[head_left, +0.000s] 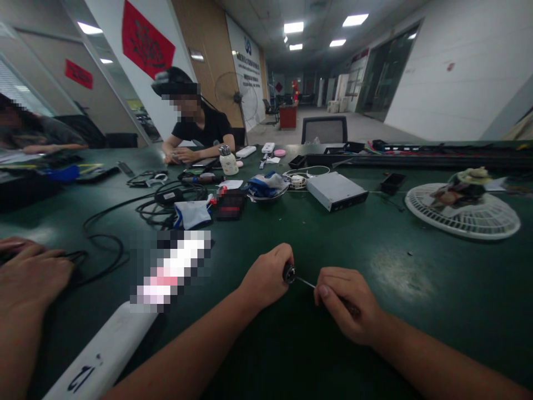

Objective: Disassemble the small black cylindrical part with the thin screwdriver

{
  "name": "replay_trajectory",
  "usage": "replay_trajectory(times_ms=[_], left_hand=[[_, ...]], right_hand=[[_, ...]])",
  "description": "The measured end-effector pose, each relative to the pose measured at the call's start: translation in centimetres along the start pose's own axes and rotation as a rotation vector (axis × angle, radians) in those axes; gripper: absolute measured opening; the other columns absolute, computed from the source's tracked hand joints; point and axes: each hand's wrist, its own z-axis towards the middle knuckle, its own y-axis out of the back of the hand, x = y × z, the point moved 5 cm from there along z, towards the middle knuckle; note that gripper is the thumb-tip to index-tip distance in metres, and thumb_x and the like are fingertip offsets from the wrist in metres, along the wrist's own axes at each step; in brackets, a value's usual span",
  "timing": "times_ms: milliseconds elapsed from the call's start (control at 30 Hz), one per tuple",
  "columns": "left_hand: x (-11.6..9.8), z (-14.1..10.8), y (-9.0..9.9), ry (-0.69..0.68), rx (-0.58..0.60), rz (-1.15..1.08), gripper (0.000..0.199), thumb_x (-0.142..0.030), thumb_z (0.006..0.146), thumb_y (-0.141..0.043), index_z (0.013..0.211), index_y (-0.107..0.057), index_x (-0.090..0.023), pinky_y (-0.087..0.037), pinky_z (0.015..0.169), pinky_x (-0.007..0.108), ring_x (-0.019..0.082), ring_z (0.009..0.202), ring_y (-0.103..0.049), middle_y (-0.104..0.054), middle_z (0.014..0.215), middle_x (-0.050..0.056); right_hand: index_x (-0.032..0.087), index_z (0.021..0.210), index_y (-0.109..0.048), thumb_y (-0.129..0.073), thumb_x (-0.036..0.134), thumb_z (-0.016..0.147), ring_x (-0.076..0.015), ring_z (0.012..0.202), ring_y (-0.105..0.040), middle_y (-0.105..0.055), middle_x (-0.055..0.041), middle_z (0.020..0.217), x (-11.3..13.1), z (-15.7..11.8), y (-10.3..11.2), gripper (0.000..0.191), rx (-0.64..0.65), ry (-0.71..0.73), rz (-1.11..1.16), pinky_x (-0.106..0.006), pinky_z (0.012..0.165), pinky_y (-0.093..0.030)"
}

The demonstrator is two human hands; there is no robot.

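Note:
My left hand (268, 273) is closed around a small round black part (288, 273), whose end faces right. A screwdriver (306, 283) lies in the closed fingers of my right hand (347, 303). Its thin metal shaft points left, with the tip at or very close to the black part; I cannot tell whether it sits inside. Most of the screwdriver's handle is hidden in my palm. Both hands are just above the green table (333, 239).
Another person's hand (37, 269) rests at the left, near a white device (100, 344) and black cables (104, 244). Farther back are a grey metal drive (337, 190), a white fan grille (462, 214), a bottle (228, 161), and a person in black (204, 125).

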Motion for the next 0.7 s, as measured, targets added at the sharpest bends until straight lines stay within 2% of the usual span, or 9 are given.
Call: replay_trajectory(times_ms=[133, 233, 333, 467, 600, 700], left_hand=[[0.0, 0.0, 0.1, -0.001, -0.015, 0.004, 0.027, 0.001, 0.071, -0.052, 0.083, -0.045, -0.022, -0.040, 0.063, 0.026, 0.015, 0.073, -0.054, -0.056, 0.084, -0.001], [-0.1, 0.1, 0.2, -0.009, -0.013, 0.011, 0.027, 0.001, 0.070, -0.053, 0.083, -0.045, -0.021, -0.040, 0.063, 0.026, 0.015, 0.074, -0.055, -0.056, 0.084, -0.001], [-0.2, 0.1, 0.2, -0.010, -0.012, 0.032, 0.025, 0.000, 0.071, -0.053, 0.083, -0.046, -0.021, -0.041, 0.064, 0.026, 0.015, 0.075, -0.056, -0.056, 0.085, -0.001], [-0.3, 0.1, 0.3, -0.021, -0.039, 0.068, 0.026, 0.000, 0.070, -0.054, 0.083, -0.046, -0.021, -0.042, 0.065, 0.027, 0.016, 0.076, -0.056, -0.056, 0.086, 0.000], [-0.1, 0.1, 0.6, 0.033, -0.074, 0.111, 0.025, -0.002, 0.071, -0.055, 0.083, -0.047, -0.021, -0.041, 0.066, 0.028, 0.017, 0.078, -0.055, -0.056, 0.089, 0.001], [0.1, 0.1, 0.9, 0.093, -0.112, 0.152, 0.023, -0.003, 0.073, -0.055, 0.083, -0.048, -0.021, -0.041, 0.065, 0.029, 0.018, 0.078, -0.056, -0.057, 0.089, 0.001]], right_hand=[[0.017, 0.085, -0.063, -0.043, 0.021, 0.100, -0.0146, 0.065, -0.053, -0.058, -0.0032, 0.074, 0.1, 0.2, -0.2, 0.025, 0.071, -0.018, 0.026, -0.029, 0.061, -0.038], [0.017, 0.082, -0.061, -0.043, 0.022, 0.100, -0.0143, 0.062, -0.052, -0.057, -0.0021, 0.070, 0.2, 0.3, -0.4, 0.026, 0.112, -0.015, 0.047, -0.029, 0.059, -0.038], [0.019, 0.073, -0.057, -0.042, 0.021, 0.099, -0.0141, 0.057, -0.049, -0.051, 0.0004, 0.061, 0.4, 0.3, -0.3, 0.030, 0.087, 0.013, 0.025, -0.030, 0.056, -0.035], [0.019, 0.067, -0.054, -0.044, 0.016, 0.096, -0.0136, 0.053, -0.046, -0.048, 0.0009, 0.058, 0.7, 0.3, 0.3, 0.030, -0.037, 0.027, -0.036, -0.030, 0.053, -0.032], [0.018, 0.083, -0.062, -0.053, 0.018, 0.095, -0.0165, 0.066, -0.057, -0.059, -0.0038, 0.075, 0.1, 0.0, 1.0, 0.015, -0.179, -0.044, -0.023, -0.029, 0.057, -0.041], [0.020, 0.102, -0.065, -0.052, 0.024, 0.098, -0.0157, 0.065, -0.061, -0.064, -0.0024, 0.079, -0.6, -0.3, 1.0, 0.014, -0.179, -0.095, 0.011, -0.029, 0.059, -0.045]])
